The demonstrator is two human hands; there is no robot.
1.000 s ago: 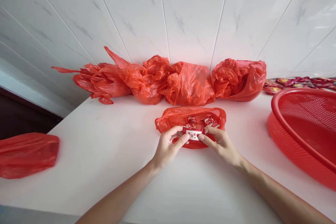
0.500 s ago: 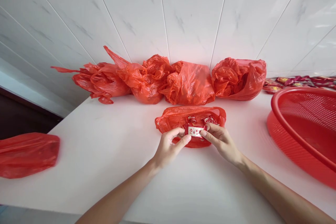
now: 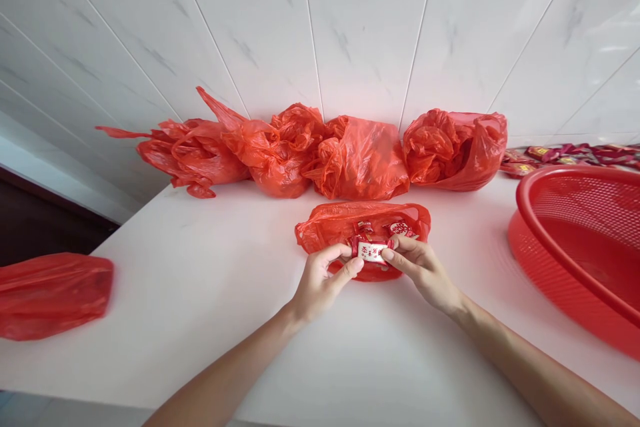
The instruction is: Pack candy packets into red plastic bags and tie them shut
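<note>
A flat red plastic bag (image 3: pixel 325 227) lies on the white counter (image 3: pixel 200 293) in front of me, with a few wrapped candies on top of it. Between both hands I pinch a small red-and-white candy packet (image 3: pixel 371 251) just above the bag. My left hand (image 3: pixel 323 280) grips its left end with thumb and fingers closed. My right hand (image 3: pixel 425 270) pinches its right end the same way. Two more small red candies (image 3: pixel 400 229) rest on the bag just behind the packet.
Several stuffed red plastic bags (image 3: pixel 350 157) line the tiled wall behind. A large red mesh basket (image 3: pixel 575 247) stands at the right, with loose red candy packets (image 3: pixel 565 157) behind it. Another red bag (image 3: pixel 50 293) lies at the left counter edge.
Both hands have lifted the packet slightly and drawn it a little further back over the bag; the packet is tilted a bit more. Nothing else has moved.
</note>
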